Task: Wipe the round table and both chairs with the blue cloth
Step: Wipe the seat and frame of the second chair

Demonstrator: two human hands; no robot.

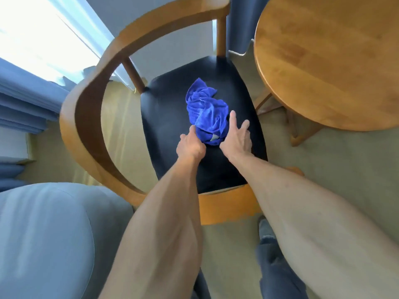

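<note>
A crumpled blue cloth (206,112) lies on the black seat of a wooden chair (86,117) with a curved backrest. My left hand (190,145) is at the cloth's near left edge with its fingers curled and touching the fabric; whether it pinches the cloth is unclear. My right hand (237,137) is at the cloth's near right edge, fingers spread and straight, touching it. The round wooden table (328,61) stands to the right of the chair.
Blue curtains (23,98) and a bright window are at the left. A grey-blue cushioned surface (47,240) fills the lower left. The table's wooden legs (300,134) stand on the beige carpet. My leg and foot (267,244) are below the chair.
</note>
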